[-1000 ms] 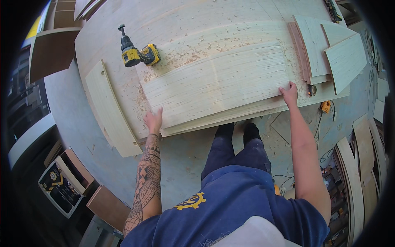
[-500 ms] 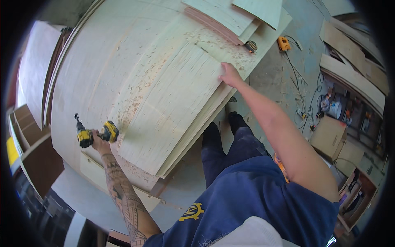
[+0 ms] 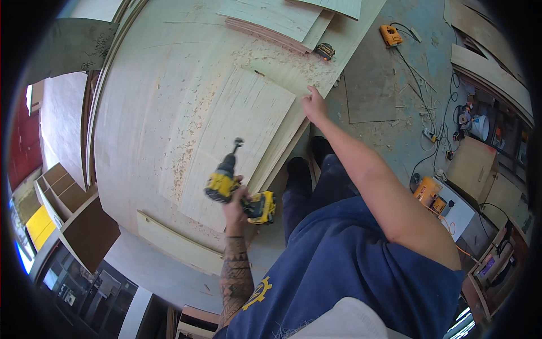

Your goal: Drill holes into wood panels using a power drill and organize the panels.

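My left hand [image 3: 234, 209] grips a yellow and black cordless drill [image 3: 224, 185] by its handle, held over the near part of a stack of pale plywood panels. A wide round-headed bit [image 3: 239, 142] sits in the chuck and points away from me. The top plywood panel [image 3: 240, 121] has a small dark slot or mark near its far edge. Beside the right end of that panel is my right hand [image 3: 315, 106], with one finger stretched out and the others curled; it holds nothing that I can see. Wood shavings [image 3: 182, 164] lie scattered along the panel's left side.
More cut panels [image 3: 276, 22] are piled at the far side of the large plywood sheet, with a tape measure [image 3: 324, 51] next to them. On the floor at right lie a yellow jigsaw [image 3: 390, 35], tangled cords and a cardboard box [image 3: 471, 164]. Brown boards [image 3: 90, 231] stand at left.
My left hand has brought the drill to the right, over the near end of the panels. My right hand has come off the panel's edge. The view has shifted.
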